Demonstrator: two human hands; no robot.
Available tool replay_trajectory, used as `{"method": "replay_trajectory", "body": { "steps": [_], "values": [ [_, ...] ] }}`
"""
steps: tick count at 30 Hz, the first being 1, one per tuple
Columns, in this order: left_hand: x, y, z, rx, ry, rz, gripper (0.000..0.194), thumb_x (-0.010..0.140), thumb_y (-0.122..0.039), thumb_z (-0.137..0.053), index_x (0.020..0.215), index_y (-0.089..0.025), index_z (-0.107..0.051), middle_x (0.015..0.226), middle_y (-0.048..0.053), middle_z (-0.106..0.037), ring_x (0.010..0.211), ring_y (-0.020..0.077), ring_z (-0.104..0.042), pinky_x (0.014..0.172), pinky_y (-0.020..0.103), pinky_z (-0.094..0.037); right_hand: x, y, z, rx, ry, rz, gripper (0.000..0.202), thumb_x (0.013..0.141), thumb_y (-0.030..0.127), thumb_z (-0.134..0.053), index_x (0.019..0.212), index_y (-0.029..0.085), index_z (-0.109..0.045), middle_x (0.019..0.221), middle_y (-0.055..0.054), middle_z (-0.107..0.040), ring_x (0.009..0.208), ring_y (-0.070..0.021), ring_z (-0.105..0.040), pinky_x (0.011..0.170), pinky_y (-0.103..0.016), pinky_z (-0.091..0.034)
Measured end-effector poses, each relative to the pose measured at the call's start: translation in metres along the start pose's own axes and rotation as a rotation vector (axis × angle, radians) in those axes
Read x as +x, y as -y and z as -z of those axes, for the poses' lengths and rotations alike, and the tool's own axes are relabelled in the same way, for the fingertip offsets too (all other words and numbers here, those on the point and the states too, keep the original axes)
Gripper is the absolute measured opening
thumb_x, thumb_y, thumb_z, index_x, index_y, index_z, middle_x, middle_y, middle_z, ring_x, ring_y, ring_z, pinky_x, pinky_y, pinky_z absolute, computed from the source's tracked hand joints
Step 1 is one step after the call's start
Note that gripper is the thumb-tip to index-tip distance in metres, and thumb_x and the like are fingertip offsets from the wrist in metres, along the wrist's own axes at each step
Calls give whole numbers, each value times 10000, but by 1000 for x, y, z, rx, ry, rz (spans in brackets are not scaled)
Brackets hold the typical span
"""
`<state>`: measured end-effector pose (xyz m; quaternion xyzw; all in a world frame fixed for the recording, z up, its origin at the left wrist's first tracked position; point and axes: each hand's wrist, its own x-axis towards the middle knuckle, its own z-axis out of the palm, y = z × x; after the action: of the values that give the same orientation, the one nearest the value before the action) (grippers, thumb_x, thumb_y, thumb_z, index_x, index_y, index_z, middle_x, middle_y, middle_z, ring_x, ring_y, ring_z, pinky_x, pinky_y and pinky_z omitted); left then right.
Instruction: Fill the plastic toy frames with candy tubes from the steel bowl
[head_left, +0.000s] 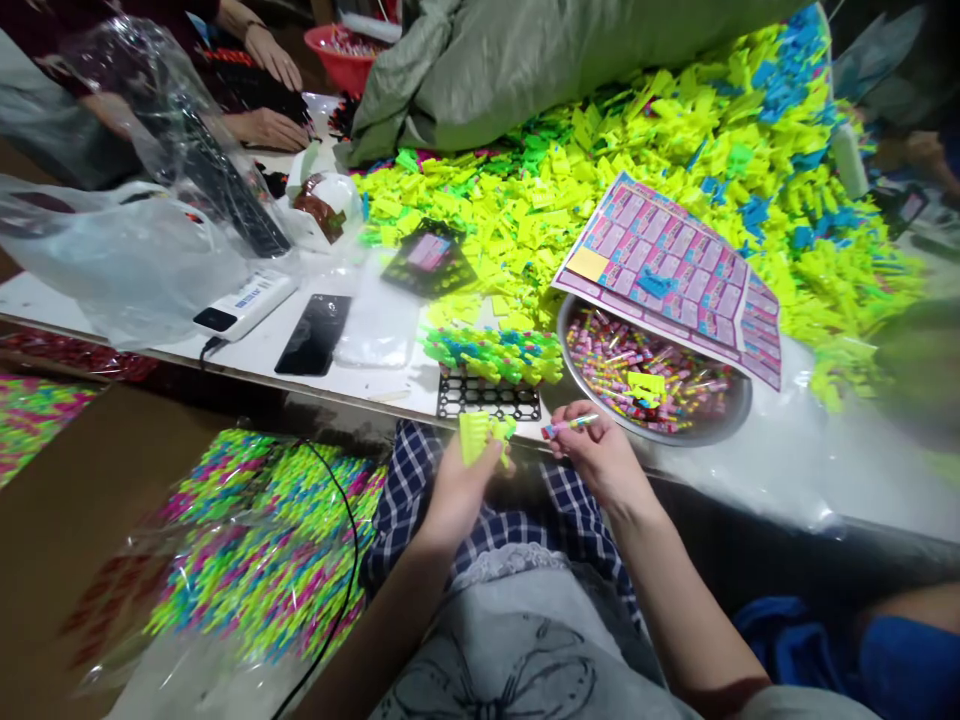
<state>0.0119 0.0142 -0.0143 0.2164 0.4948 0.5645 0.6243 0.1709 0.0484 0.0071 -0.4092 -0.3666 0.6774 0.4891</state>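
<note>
My left hand point(463, 482) is closed around a bright yellow plastic piece point(475, 436), held upright at the table's front edge. Just to its right, my right hand point(604, 455) pinches a small candy-filled tube point(571, 426) with a coloured label; the tube and the yellow piece are apart. Beyond both hands is a black plastic grid rack point(489, 402), with several green, yellow and blue pieces point(495, 352) standing in its rear part. A metal bowl point(726, 425) full of similar small tubes point(637, 350) stands to the right, a yellow piece lying on top of them.
A printed pink sheet point(675, 250) partly covers the bowl. Behind lies a large heap of yellow pieces point(525, 210). A phone point(313, 335), a white box point(255, 300) and plastic bags point(112, 260) are at left. Another person's hands point(274, 60) are at the far left.
</note>
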Motion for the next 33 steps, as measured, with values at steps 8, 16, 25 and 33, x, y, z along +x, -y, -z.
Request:
{"method": "replay_trajectory", "body": {
  "steps": [8,16,25,33],
  "values": [
    [-6,-11,1,415,312,116,328,757,-378,-554,1002,-159,-556,639,-8,-566,440,83,-479,383,180,-375,3,-12,-5,-20,-16,62,181,681,270,-694,782,225,-550,751,26,-580,604,-96,-523,543,-218,-437],
    [-2,-12,14,717,448,80,309,764,-412,-532,971,-192,-604,654,14,-612,533,148,-542,514,236,-418,-7,-21,-12,-158,-51,67,226,697,294,-692,737,202,-489,860,4,-637,522,-75,-519,417,-182,-398],
    [-1,-16,14,832,347,-94,154,742,-302,-557,826,-187,-616,829,23,-638,780,186,-576,713,265,-430,-11,-26,-22,-163,30,67,222,734,294,-666,751,210,-461,824,10,-652,602,-108,-595,533,-244,-512],
    [2,-12,25,588,146,-66,271,673,-370,-662,814,-146,-604,784,34,-636,696,152,-583,655,255,-461,-9,-34,-20,-69,-42,14,258,720,346,-670,737,211,-451,774,29,-618,501,-111,-589,481,-265,-506]
  ]
}}
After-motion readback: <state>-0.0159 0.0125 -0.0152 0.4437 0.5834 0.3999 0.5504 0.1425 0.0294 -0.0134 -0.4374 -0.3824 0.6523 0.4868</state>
